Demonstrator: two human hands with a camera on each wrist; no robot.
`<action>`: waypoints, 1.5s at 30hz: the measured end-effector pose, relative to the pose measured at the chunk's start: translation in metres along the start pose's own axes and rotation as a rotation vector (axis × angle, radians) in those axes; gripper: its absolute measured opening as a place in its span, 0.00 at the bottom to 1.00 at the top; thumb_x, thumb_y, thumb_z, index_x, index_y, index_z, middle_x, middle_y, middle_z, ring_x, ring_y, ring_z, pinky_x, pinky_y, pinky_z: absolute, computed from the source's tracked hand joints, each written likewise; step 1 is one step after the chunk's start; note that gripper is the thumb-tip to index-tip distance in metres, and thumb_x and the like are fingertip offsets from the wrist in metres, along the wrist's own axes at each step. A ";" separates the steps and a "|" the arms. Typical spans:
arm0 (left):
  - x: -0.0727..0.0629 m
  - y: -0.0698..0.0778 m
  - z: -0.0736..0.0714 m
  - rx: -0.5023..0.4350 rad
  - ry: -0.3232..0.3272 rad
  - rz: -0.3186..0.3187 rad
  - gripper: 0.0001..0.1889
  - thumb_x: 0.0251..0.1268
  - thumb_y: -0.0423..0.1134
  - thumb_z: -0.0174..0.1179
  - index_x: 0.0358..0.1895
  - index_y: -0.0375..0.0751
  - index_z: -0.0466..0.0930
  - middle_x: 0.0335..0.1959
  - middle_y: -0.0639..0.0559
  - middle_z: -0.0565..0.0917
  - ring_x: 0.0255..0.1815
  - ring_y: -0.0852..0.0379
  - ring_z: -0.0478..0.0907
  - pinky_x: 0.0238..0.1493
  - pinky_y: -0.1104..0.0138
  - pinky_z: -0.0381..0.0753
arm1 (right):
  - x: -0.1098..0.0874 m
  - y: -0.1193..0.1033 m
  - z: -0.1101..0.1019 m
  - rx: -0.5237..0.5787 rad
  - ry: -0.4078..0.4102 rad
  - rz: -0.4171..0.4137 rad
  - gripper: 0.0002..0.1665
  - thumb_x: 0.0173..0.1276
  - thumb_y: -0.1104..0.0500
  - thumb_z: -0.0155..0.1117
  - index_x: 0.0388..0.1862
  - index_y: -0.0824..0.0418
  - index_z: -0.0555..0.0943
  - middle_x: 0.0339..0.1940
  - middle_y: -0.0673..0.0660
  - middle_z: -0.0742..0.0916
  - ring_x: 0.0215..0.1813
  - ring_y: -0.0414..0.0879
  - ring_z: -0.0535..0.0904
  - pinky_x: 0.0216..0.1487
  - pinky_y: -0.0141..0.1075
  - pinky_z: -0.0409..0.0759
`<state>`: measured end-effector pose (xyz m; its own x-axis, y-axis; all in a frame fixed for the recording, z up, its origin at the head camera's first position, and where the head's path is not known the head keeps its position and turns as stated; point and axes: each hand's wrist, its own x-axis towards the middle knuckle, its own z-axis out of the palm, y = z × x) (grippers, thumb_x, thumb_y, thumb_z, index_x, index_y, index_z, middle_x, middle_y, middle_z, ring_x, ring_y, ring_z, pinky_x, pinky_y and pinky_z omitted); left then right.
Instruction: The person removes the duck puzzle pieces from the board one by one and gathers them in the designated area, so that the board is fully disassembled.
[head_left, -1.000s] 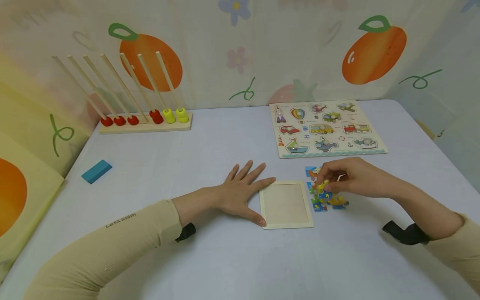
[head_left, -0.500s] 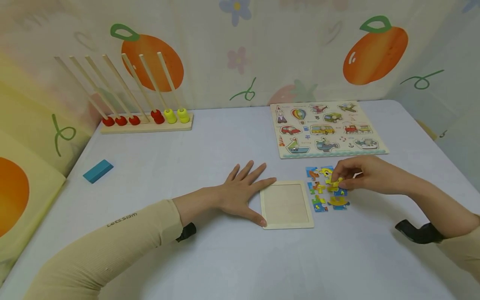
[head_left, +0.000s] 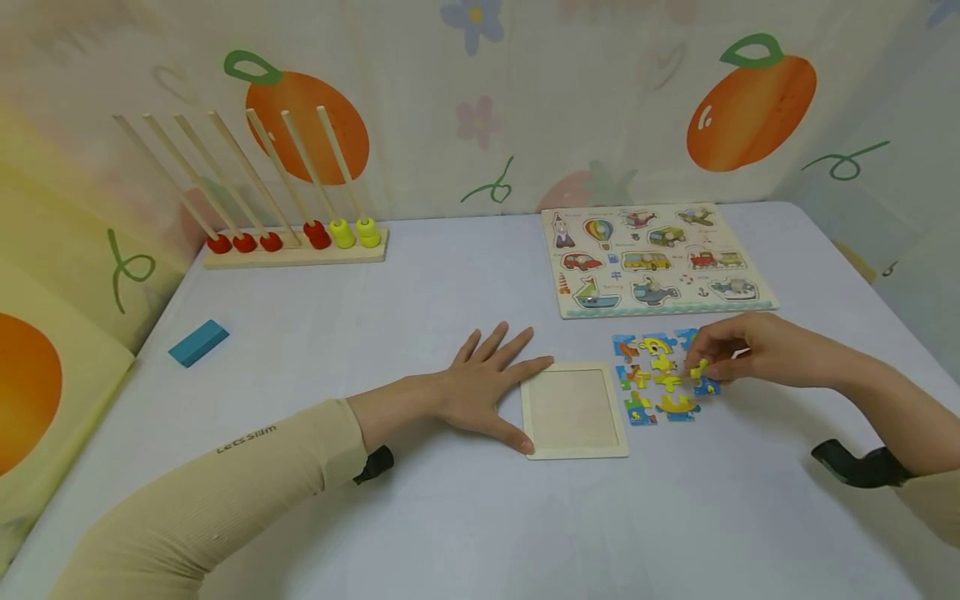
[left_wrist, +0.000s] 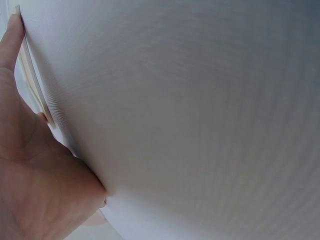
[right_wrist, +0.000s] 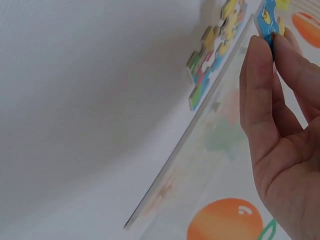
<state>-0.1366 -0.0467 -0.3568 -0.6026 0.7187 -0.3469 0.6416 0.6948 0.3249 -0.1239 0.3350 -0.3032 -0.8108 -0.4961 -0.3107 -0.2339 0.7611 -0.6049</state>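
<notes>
My left hand lies spread on the table, its thumb and index fingertip at the left edge of an empty square wooden puzzle tray. In the left wrist view, the thumb reaches along the tray's pale side. Thumb and fingers of my right hand pinch a blue and yellow jigsaw piece. Just right of the tray, several colourful jigsaw pieces lie in loose rows with small gaps. The held piece is at the right side of these rows, and my fingers partly hide the pieces there.
A wooden vehicle puzzle board lies behind the jigsaw pieces. Back left stands a peg abacus with tall rods and red and yellow beads. A blue block lies at the left. A printed curtain hangs behind the table.
My right hand has moved right with the pinched jigsaw piece, uncovering more of the rows of pieces. The left hand and the tray stay in place.
</notes>
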 end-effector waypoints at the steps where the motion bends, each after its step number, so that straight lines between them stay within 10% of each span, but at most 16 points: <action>1: 0.000 0.000 0.000 0.002 -0.003 -0.002 0.58 0.49 0.76 0.62 0.80 0.69 0.37 0.83 0.57 0.26 0.83 0.46 0.18 0.79 0.41 0.25 | -0.001 0.001 0.000 0.000 -0.004 -0.001 0.09 0.65 0.62 0.68 0.42 0.51 0.85 0.40 0.49 0.87 0.37 0.38 0.77 0.37 0.29 0.80; 18: -0.001 0.000 -0.001 0.001 -0.002 -0.002 0.57 0.49 0.76 0.62 0.80 0.69 0.38 0.83 0.57 0.26 0.83 0.46 0.18 0.79 0.41 0.26 | -0.003 0.015 -0.001 0.014 -0.139 0.089 0.08 0.64 0.61 0.67 0.42 0.52 0.86 0.31 0.50 0.82 0.34 0.38 0.75 0.34 0.28 0.74; 45: -0.001 -0.001 -0.001 -0.006 -0.006 -0.004 0.58 0.49 0.75 0.62 0.80 0.69 0.38 0.83 0.57 0.27 0.83 0.46 0.18 0.79 0.41 0.26 | 0.001 0.016 0.004 0.012 -0.119 0.161 0.06 0.60 0.58 0.72 0.37 0.54 0.88 0.29 0.51 0.86 0.29 0.36 0.77 0.32 0.30 0.80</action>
<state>-0.1372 -0.0478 -0.3560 -0.6021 0.7158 -0.3537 0.6362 0.6978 0.3291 -0.1269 0.3450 -0.3158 -0.7680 -0.4147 -0.4881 -0.0993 0.8300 -0.5489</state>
